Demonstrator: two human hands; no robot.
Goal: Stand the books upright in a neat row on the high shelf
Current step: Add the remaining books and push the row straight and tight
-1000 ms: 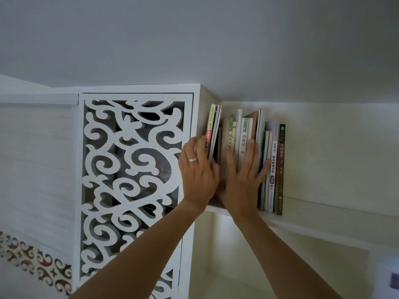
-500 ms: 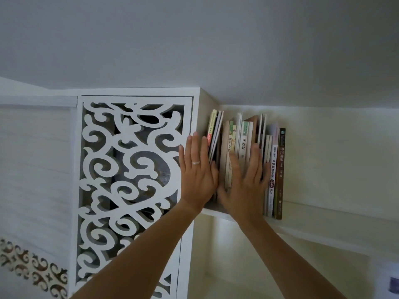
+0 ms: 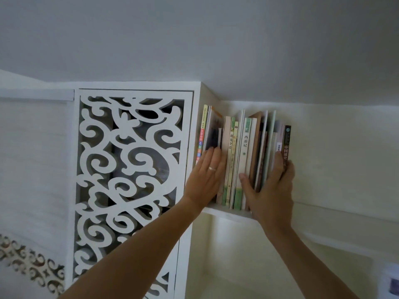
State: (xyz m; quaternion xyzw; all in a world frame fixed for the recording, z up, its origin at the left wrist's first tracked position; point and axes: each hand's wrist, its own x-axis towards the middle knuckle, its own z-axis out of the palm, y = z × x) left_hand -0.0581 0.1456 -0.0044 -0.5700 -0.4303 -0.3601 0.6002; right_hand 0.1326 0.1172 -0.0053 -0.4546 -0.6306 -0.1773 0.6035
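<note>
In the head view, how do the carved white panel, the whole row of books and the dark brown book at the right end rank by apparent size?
Largest to smallest:
1. carved white panel, clearly the biggest, though it sits nearer the camera.
2. row of books.
3. dark brown book, a thin spine partly covered by the right hand.

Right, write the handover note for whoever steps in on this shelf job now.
Left hand: open, flat against the leftmost books.
Right hand: thumb on the middle spines, fingers around the dark brown book at the right end; grip spans that right-hand group.
Books: all standing on the high shelf, against the white lattice cabinet.
Done: every book is up.
Left: the leftmost books lean, spines uneven; square them into a tight row.
</note>
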